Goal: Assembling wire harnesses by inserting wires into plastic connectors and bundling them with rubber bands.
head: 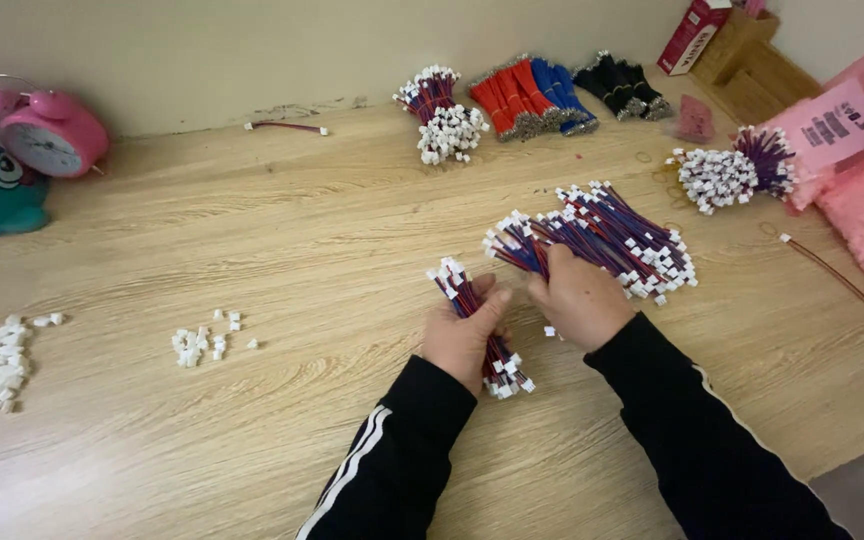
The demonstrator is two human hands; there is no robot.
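Head view: the left hand (464, 335) is closed tight around a small bunch of red and blue wires (474, 325) with white plugs, near the front edge of the table (282, 230). The right hand (580, 298) rests on a bigger wire pile (602, 240) just beside it, fingers curled into the wires.

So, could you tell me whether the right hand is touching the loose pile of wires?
Touching: the head view shows the right hand resting on the near edge of the loose wire pile, its fingers overlapping the wires.
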